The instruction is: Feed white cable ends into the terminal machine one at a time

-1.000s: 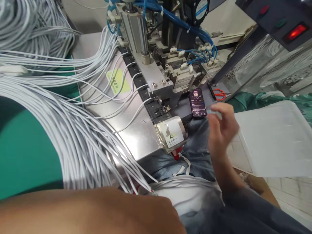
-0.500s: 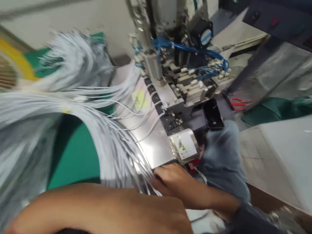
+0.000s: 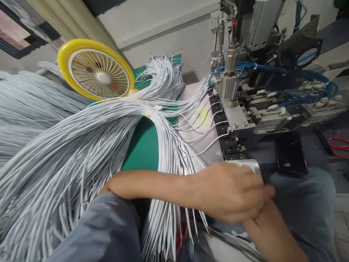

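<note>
My left hand is closed, its fingers curled, above the front end of the machine plate. A single white cable runs taut from the bundle to this hand; the gripped end is hidden. Just beneath it is my right hand, its fingers covered by the left hand. A thick bundle of white cables hangs under my left forearm, loose ends pointing down. Several cables lead over the metal plate into a row of black clamps on the machine.
A yellow round fan stands behind the cables on a green mat. More cables are heaped at the left. A black phone and red-handled scissors lie to the right. Blue air hoses cross the machine.
The view has swung left, so the fan now shows and the machine sits further right. My left hand has moved across onto my right hand, which has drawn away from the hanging cable ends.
</note>
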`<move>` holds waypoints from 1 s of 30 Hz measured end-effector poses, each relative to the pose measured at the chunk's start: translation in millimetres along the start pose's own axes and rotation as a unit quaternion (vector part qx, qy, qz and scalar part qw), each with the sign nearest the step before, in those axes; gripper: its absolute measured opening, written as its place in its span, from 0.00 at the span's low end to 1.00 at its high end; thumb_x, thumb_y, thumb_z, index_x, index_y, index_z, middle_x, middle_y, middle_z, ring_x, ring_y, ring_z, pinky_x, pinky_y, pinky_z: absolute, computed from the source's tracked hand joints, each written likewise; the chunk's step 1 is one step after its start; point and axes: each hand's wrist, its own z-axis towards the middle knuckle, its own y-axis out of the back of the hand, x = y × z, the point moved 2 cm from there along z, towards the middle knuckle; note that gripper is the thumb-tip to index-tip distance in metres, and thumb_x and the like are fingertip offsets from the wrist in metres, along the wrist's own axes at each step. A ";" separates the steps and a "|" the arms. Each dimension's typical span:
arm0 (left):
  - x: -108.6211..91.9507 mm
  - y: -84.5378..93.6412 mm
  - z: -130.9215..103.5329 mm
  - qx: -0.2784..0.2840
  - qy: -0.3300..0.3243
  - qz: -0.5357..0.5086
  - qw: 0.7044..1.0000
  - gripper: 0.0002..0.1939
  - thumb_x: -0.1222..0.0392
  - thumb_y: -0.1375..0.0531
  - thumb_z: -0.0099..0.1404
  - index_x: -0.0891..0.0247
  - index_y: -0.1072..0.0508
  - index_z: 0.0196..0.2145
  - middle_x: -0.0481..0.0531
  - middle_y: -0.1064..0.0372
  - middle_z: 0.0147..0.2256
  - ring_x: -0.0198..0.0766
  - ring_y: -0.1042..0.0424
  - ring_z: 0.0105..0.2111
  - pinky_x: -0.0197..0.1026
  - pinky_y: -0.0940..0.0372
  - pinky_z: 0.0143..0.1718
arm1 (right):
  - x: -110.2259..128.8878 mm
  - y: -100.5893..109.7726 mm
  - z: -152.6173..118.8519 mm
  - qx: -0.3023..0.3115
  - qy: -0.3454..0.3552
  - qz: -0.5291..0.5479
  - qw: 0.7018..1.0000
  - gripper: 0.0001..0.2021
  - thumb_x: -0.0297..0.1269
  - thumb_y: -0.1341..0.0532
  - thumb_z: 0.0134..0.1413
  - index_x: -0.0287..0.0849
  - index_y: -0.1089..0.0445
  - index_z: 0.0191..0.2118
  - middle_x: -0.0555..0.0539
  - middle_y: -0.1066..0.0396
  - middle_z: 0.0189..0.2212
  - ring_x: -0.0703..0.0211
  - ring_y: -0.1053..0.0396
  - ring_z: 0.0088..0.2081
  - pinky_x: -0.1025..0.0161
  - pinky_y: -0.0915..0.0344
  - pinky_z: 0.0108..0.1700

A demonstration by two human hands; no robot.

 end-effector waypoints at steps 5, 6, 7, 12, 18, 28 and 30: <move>24.6 2.6 3.9 -0.022 0.093 0.082 0.992 0.22 0.50 0.54 0.70 0.69 0.29 0.40 0.55 0.31 0.32 0.39 0.36 0.30 0.40 0.38 0.30 | -6.0 35.2 -0.1 -0.265 -0.079 0.069 0.958 0.02 0.33 0.39 0.49 0.44 0.29 0.28 0.51 0.31 0.24 0.63 0.33 0.24 0.67 0.38 0.24; 27.4 1.0 3.6 -0.015 0.081 0.075 0.994 0.19 0.52 0.54 0.70 0.68 0.29 0.39 0.55 0.31 0.32 0.38 0.36 0.30 0.39 0.39 0.30 | -8.6 37.0 0.6 -0.304 -0.083 0.109 0.943 0.01 0.32 0.37 0.47 0.44 0.29 0.28 0.52 0.31 0.24 0.64 0.34 0.24 0.68 0.39 0.24; 29.7 -0.6 3.3 -0.017 0.067 0.065 0.995 0.17 0.56 0.54 0.70 0.68 0.29 0.39 0.54 0.30 0.32 0.38 0.36 0.30 0.39 0.39 0.30 | -11.4 37.0 1.5 -0.332 -0.088 0.152 0.927 0.02 0.32 0.36 0.46 0.43 0.30 0.28 0.52 0.31 0.24 0.65 0.35 0.23 0.68 0.40 0.23; 40.0 -7.5 5.7 -0.084 0.036 0.013 0.996 0.13 0.63 0.52 0.69 0.67 0.30 0.44 0.52 0.32 0.27 0.34 0.35 0.27 0.35 0.41 0.28 | -22.6 26.9 11.4 -0.359 -0.065 0.351 0.863 0.06 0.38 0.36 0.48 0.45 0.31 0.34 0.54 0.35 0.22 0.67 0.40 0.19 0.68 0.44 0.19; 44.4 -10.3 13.2 -0.123 0.009 -0.123 0.985 0.10 0.65 0.50 0.68 0.67 0.29 0.39 0.53 0.33 0.29 0.32 0.34 0.28 0.33 0.39 0.29 | -26.0 23.2 23.8 -0.354 0.029 0.362 0.862 0.03 0.37 0.36 0.49 0.46 0.30 0.31 0.51 0.34 0.26 0.66 0.38 0.25 0.66 0.40 0.25; 39.8 -13.0 10.1 -0.176 0.025 -0.128 0.976 0.06 0.68 0.45 0.64 0.66 0.29 0.31 0.49 0.37 0.24 0.29 0.37 0.24 0.31 0.42 0.24 | -13.1 28.2 17.9 -0.380 0.011 0.241 0.893 0.04 0.31 0.37 0.51 0.44 0.25 0.33 0.51 0.33 0.27 0.67 0.37 0.27 0.67 0.43 0.25; 39.1 -13.4 10.2 -0.173 0.030 -0.113 0.978 0.07 0.68 0.46 0.65 0.66 0.30 0.30 0.49 0.37 0.24 0.30 0.38 0.23 0.32 0.43 0.23 | -10.4 31.8 15.2 -0.381 -0.012 0.187 0.905 0.04 0.32 0.38 0.51 0.43 0.25 0.33 0.51 0.33 0.26 0.67 0.39 0.25 0.67 0.44 0.24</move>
